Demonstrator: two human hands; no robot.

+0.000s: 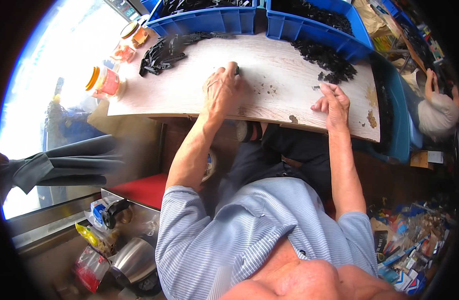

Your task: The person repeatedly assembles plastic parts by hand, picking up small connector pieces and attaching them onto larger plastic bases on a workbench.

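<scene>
My left hand (219,92) rests over the middle of the pale wooden table (284,95), its fingers curled round a small black part (237,71) that shows only at the fingertips. Farther right, my right hand (335,106) is closed in a pinch, thumb against forefinger. A tiny dark piece (316,88) shows at those fingertips; its kind is too small to make out. Beyond the left hand lies a pile of long black plastic parts (162,56). Just past the right hand spreads a heap of smaller black pieces (329,62).
Two blue bins (204,23) of black parts stand along the far edge. Plastic jars (105,82) line the left edge. A teal tub (402,115) adjoins the table's right side. Another person (439,112) sits at far right. Mixed clutter (414,245) covers the lower right.
</scene>
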